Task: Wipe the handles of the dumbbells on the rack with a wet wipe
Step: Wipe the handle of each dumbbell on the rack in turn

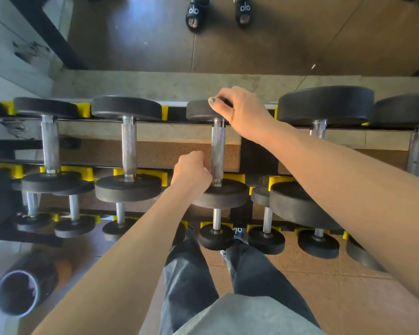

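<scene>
While right hand point(242, 110) grips far weight, steadying dumbbell point(217, 151) mid top rail of rack point(155, 171), left hand point(191, 170) curls at handle's near end; wipe hidden. Best: wrap handle fully, twist, stroke far-to-near.

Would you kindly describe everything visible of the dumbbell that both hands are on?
The dumbbell lies across the top tier of the rack, cradled by yellow holders. It has a silvery knurled metal handle between two round black heads that look rubbery. The right hand grips the far head, thumb over its rim. The left hand curls against the handle's near end; a wipe cannot be made out there.
</scene>
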